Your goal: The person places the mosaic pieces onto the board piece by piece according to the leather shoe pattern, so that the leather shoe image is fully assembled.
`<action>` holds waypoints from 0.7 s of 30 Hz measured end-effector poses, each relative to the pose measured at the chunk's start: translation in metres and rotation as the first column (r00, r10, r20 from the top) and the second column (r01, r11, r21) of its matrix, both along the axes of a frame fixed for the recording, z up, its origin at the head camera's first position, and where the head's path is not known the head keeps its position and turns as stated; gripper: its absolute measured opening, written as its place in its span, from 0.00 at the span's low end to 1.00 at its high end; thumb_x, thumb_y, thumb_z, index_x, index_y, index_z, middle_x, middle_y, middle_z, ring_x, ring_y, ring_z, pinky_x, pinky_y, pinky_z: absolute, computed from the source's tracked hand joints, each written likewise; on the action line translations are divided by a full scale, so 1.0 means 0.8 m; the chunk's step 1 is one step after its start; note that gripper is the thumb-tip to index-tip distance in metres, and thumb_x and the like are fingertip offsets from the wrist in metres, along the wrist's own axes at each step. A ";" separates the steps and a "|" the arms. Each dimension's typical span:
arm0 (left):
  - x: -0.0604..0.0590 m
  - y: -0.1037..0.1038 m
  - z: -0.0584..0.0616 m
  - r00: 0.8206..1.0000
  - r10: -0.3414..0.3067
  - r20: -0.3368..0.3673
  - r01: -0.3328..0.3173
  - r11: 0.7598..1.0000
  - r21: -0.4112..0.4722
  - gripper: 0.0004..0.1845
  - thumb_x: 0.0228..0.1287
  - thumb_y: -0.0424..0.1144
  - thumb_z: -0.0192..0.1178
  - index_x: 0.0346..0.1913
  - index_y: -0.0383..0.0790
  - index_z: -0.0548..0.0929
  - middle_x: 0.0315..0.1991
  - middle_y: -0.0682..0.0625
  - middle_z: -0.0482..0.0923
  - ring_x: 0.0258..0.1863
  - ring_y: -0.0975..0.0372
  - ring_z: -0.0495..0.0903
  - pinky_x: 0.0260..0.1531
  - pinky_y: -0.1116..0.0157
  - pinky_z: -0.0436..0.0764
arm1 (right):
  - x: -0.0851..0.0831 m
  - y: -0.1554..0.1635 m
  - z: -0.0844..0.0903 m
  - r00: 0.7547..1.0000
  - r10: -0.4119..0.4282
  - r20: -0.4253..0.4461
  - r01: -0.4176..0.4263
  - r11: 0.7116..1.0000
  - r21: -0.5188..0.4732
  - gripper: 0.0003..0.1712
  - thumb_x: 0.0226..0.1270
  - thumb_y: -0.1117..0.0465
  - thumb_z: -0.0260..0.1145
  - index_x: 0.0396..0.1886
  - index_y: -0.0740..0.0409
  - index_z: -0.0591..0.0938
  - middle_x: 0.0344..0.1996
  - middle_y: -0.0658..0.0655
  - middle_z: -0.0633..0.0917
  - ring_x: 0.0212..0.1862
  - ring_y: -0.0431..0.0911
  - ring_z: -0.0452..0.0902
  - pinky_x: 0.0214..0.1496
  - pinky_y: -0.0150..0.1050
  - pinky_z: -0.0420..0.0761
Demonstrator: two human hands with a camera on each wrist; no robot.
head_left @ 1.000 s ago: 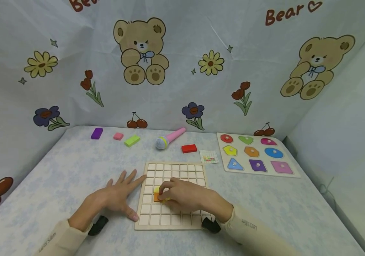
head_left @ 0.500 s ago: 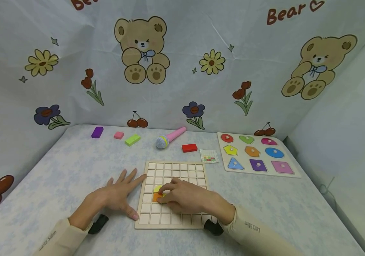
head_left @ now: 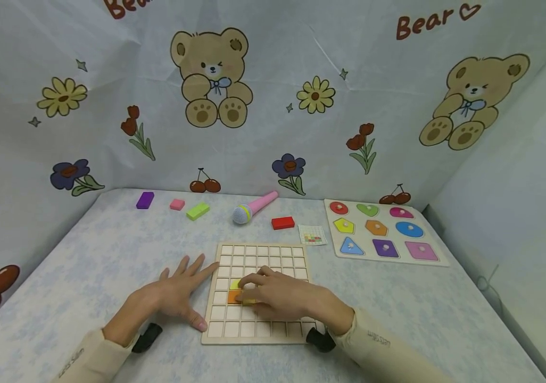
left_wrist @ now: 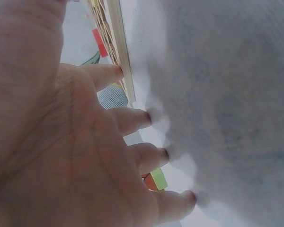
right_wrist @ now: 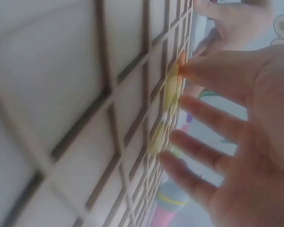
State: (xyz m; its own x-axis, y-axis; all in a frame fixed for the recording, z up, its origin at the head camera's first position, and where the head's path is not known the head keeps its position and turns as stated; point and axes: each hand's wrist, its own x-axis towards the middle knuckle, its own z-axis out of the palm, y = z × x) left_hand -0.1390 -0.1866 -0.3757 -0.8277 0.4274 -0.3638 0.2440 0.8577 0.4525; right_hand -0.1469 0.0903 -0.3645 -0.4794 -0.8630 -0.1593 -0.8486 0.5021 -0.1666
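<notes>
A wooden grid board (head_left: 259, 254) lies in the middle of the table. A yellow piece (head_left: 236, 284) and an orange piece (head_left: 232, 298) sit in its cells. My right hand (head_left: 259, 290) lies over them, its straight fingers resting on the board. In the right wrist view the thumb (right_wrist: 213, 71) presses the yellow piece (right_wrist: 169, 90) against the board (right_wrist: 85, 118). My left hand (head_left: 184, 287) lies flat and spread on the table, its index finger touching the board's left edge. The left wrist view shows its fingertips (left_wrist: 149, 118) on the cloth beside the board edge (left_wrist: 118, 52).
At the back lie a purple block (head_left: 145, 200), pink block (head_left: 176, 204), green block (head_left: 198, 210), toy microphone (head_left: 254, 207), red block (head_left: 282, 222) and a small pattern card (head_left: 312, 234). A shape puzzle (head_left: 438, 259) sits at the right. Printed cloth walls enclose the table.
My right hand's fingers have flattened from a curled pinch onto the yellow piece and board. The left hand has stayed put.
</notes>
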 end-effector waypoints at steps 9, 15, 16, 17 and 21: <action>-0.001 -0.001 -0.004 1.000 0.009 0.007 -0.009 1.000 0.014 0.70 0.34 0.62 0.80 0.81 0.50 0.49 0.81 0.35 0.35 0.77 0.32 0.31 0.63 0.23 0.37 | -0.011 0.051 0.011 0.983 -0.140 0.122 0.150 0.986 -0.075 0.22 0.75 0.52 0.62 0.67 0.44 0.78 0.65 0.47 0.77 0.66 0.46 0.69 0.69 0.44 0.73; -0.001 -0.002 -0.005 1.000 0.005 0.009 -0.005 1.000 0.013 0.71 0.34 0.62 0.80 0.81 0.51 0.49 0.81 0.35 0.35 0.77 0.32 0.31 0.63 0.23 0.37 | -0.015 0.096 0.015 0.941 -0.269 0.205 0.293 0.951 -0.100 0.23 0.73 0.50 0.64 0.65 0.47 0.79 0.64 0.48 0.78 0.67 0.47 0.69 0.67 0.50 0.75; -0.001 -0.003 -0.004 1.000 0.001 0.007 -0.002 1.000 0.014 0.71 0.34 0.62 0.80 0.81 0.50 0.49 0.81 0.35 0.35 0.77 0.32 0.31 0.63 0.23 0.37 | -0.016 0.104 0.015 0.933 -0.288 0.215 0.315 0.944 -0.103 0.23 0.73 0.50 0.65 0.65 0.48 0.79 0.64 0.49 0.78 0.67 0.48 0.70 0.66 0.51 0.75; -0.001 -0.003 -0.004 1.000 -0.001 0.006 0.001 1.000 0.016 0.71 0.34 0.62 0.80 0.81 0.50 0.49 0.81 0.35 0.35 0.77 0.32 0.31 0.63 0.23 0.37 | -0.017 0.111 0.015 0.923 -0.310 0.227 0.338 0.936 -0.100 0.24 0.72 0.50 0.66 0.65 0.47 0.79 0.64 0.49 0.78 0.67 0.48 0.70 0.66 0.51 0.76; -0.002 -0.002 -0.003 1.000 -0.005 0.005 0.005 1.000 0.018 0.71 0.35 0.62 0.80 0.81 0.50 0.48 0.81 0.35 0.35 0.77 0.32 0.31 0.63 0.23 0.37 | -0.019 0.134 0.015 0.883 -0.396 0.250 0.425 0.902 -0.071 0.25 0.69 0.50 0.68 0.64 0.47 0.80 0.64 0.49 0.78 0.66 0.50 0.71 0.65 0.53 0.77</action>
